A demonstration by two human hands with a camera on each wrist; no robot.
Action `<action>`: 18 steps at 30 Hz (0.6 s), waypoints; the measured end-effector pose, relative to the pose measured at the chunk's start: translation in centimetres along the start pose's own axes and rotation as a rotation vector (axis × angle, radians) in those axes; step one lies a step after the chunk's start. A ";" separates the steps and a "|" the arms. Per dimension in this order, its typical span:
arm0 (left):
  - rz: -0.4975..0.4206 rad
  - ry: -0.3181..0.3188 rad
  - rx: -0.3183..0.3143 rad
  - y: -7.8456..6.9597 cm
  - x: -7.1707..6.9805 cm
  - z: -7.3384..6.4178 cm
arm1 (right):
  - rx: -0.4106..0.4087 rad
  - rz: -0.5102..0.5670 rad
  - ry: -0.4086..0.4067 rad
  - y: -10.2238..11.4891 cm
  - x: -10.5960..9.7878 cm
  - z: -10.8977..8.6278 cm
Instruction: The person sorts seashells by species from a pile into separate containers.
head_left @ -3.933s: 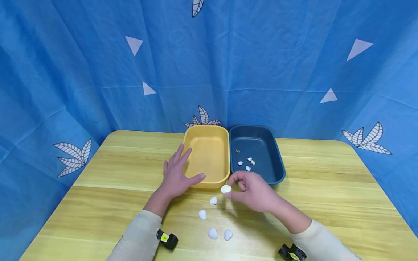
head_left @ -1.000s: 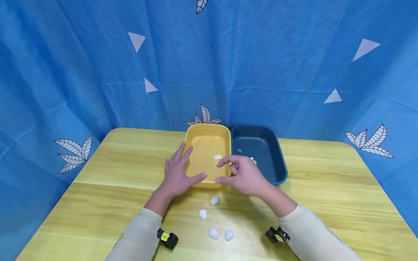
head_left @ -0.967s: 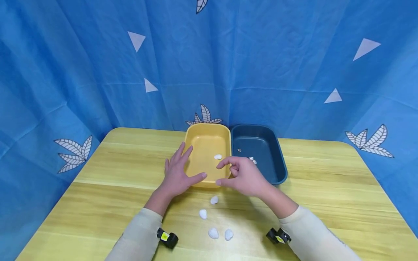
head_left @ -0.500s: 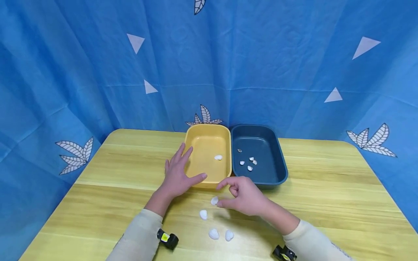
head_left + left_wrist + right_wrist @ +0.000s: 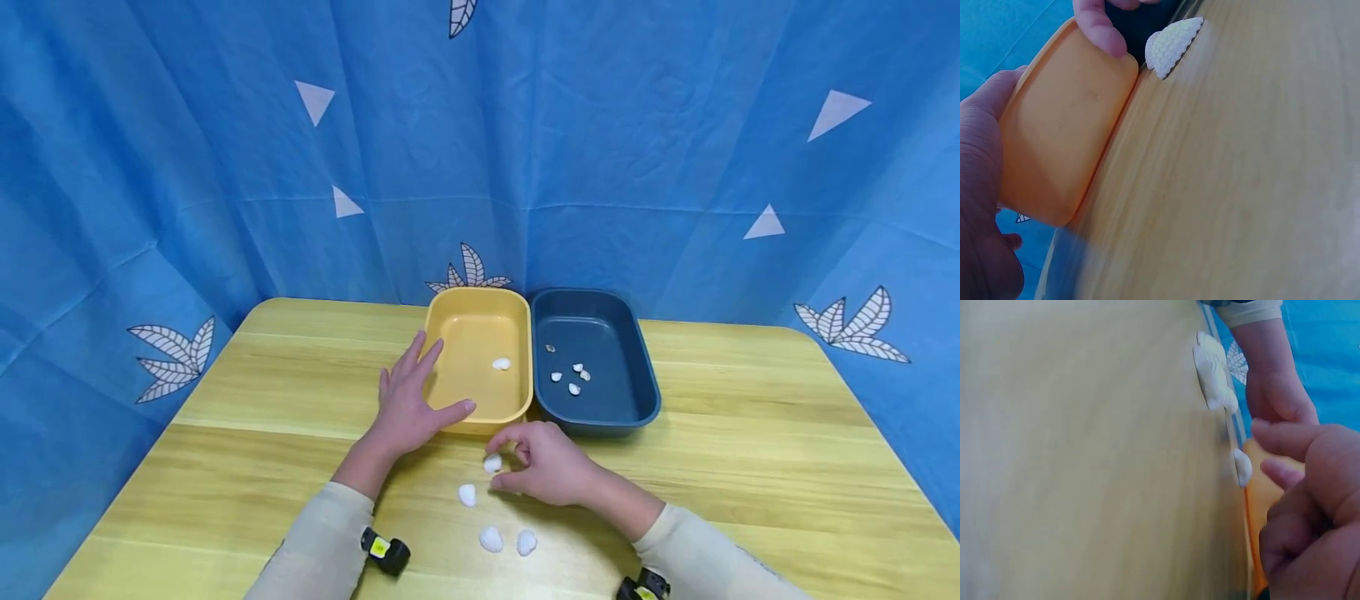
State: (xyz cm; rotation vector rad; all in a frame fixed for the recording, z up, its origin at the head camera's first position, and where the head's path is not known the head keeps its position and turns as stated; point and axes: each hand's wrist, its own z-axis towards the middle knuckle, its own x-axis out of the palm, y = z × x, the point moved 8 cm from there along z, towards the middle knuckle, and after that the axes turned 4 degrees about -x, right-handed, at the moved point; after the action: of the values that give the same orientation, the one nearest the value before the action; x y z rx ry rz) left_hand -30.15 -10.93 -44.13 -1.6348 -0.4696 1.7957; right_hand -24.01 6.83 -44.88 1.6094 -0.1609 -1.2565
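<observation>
My left hand (image 5: 408, 408) is spread over the left and near sides of the yellow tray (image 5: 476, 421), thumb at the near rim. A white seashell (image 5: 492, 462) lies on the table just in front of that tray. Around this shell, the thumb and forefinger of my right hand (image 5: 551, 462) stand apart; in the right wrist view a gap shows between the fingers and the shell (image 5: 1242, 467). Another white shell (image 5: 467, 495) lies nearer on the left. Inside the yellow tray sits one white shell (image 5: 502, 364).
The dark blue tray (image 5: 647, 400) adjoins the yellow one on the right and holds several small shells (image 5: 574, 389). Two more white shells, a left one (image 5: 491, 539) and a right one (image 5: 527, 542), lie close to me. A blue curtain (image 5: 600, 167) hangs behind the wooden table (image 5: 750, 433).
My right hand has put the shell it pinched into the yellow tray, let go, and come back toward me, down to the shell before the tray. My left hand has stayed in place.
</observation>
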 end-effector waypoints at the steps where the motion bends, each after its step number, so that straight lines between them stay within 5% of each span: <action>1: 0.001 0.000 -0.001 0.0 0.0 0.0 | -0.004 -0.014 0.002 -0.1 0.1 0.1; 18: -0.010 0.006 -0.005 -0.1 0.0 -0.1 | 0.011 -0.071 0.000 -1.1 0.6 0.1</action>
State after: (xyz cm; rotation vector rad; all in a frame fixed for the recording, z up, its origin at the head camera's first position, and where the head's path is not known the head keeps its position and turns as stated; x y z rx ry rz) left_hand -30.05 -10.87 -44.05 -1.6383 -0.4784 1.7832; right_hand -24.36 6.85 -46.08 1.6365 -0.1114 -1.3123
